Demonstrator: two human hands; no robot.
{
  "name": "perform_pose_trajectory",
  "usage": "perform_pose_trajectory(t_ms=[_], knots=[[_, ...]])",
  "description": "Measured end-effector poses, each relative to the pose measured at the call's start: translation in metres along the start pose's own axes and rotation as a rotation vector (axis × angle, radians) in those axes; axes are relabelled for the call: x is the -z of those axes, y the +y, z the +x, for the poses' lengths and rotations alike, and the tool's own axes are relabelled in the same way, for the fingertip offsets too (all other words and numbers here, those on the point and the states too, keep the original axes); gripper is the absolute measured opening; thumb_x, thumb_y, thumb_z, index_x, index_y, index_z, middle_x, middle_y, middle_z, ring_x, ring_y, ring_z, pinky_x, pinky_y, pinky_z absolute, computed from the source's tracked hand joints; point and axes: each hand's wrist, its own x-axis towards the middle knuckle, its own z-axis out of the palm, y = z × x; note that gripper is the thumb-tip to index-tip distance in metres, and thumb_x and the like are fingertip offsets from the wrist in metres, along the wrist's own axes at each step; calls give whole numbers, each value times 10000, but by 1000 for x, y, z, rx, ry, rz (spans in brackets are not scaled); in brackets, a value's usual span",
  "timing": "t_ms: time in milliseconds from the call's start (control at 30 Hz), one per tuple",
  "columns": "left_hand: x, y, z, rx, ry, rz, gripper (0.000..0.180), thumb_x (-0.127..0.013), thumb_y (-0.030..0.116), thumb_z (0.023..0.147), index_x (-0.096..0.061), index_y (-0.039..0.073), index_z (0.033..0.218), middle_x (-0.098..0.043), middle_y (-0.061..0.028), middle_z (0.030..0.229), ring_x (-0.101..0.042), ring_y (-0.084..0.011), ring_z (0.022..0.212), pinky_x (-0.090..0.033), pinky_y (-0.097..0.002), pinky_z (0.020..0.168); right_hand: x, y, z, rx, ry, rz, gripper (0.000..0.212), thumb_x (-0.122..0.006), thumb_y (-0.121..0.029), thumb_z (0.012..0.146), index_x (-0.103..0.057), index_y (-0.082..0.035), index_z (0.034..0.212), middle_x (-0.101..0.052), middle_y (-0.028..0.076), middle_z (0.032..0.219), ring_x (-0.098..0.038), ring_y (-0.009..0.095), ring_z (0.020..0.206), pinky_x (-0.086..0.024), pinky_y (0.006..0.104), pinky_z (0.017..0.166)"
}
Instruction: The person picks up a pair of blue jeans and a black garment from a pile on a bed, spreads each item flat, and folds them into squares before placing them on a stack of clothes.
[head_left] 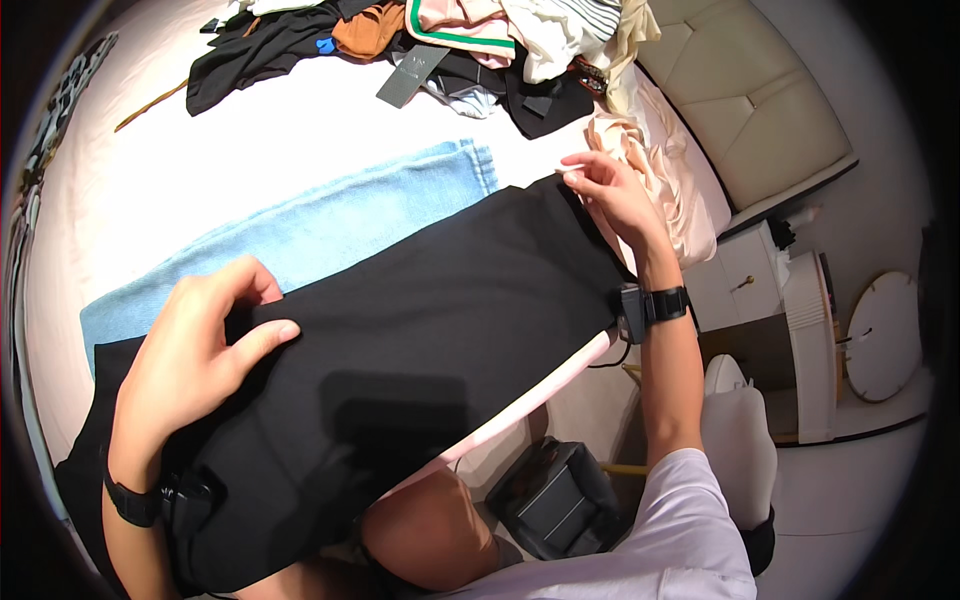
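A smooth black garment [430, 290] lies spread at the bed's near edge, its narrower end to the right; its exact kind I cannot tell. My left hand [205, 330] rests over its left part, thumb on top and fingers curled at the far edge, gripping the cloth. At the right end, my right hand [610, 195] pinches the far corner between thumb and fingers. Something small and white shows at those fingertips, too small to name. Just beyond the black cloth lies a folded piece of light blue denim [330, 220], partly covered by it.
A heap of mixed clothes [450, 40] with a dark grey tag [411, 76] lies at the bed's far side. Crumpled peach fabric [665, 190] is by the padded headboard [750, 100]. On the floor stands a black bag-like item [555, 500]; a pale chair [735, 440] is to the right.
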Motion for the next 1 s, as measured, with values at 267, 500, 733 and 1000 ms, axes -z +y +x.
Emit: perform_pose_trajectory(t_ms=[267, 500, 733, 1000], knots=[[-5, 10, 9, 88, -35, -96, 182, -632, 130, 909, -577, -40, 875, -539, -71, 701, -494, -118, 674, -414, -275, 634, -9, 5, 5, 164, 64, 388, 146, -678, 17, 864, -675, 5, 1009, -695, 94, 923, -637, 129, 830, -508, 239, 778], [-10, 2, 7, 58, 14, -129, 181, -601, 107, 933, -578, -40, 829, -513, -18, 672, -465, -84, 665, -393, -245, 627, 15, 19, 3, 265, 73, 826, 151, -621, 57, 882, -682, 5, 1010, -692, 206, 1086, -673, 251, 1001, -550, 354, 902], [-14, -7, 15, 42, 74, -277, 194, -610, 114, 938, -556, -10, 800, -511, 24, 711, -456, -52, 695, -389, -229, 638, 22, 10, -6, 218, 300, 613, 183, -682, 23, 865, -701, 0, 1045, -722, 105, 923, -637, 98, 676, -487, 158, 607], [-11, -10, 35, 146, -151, -53, 394, -544, 279, 997, -521, -37, 763, -401, 12, 654, -361, -68, 637, -332, -281, 555, -10, 10, -13, 8, 57, 308, 273, -715, -4, 846, -692, 13, 1118, -688, 55, 1065, -621, 114, 944, -489, 233, 843]])
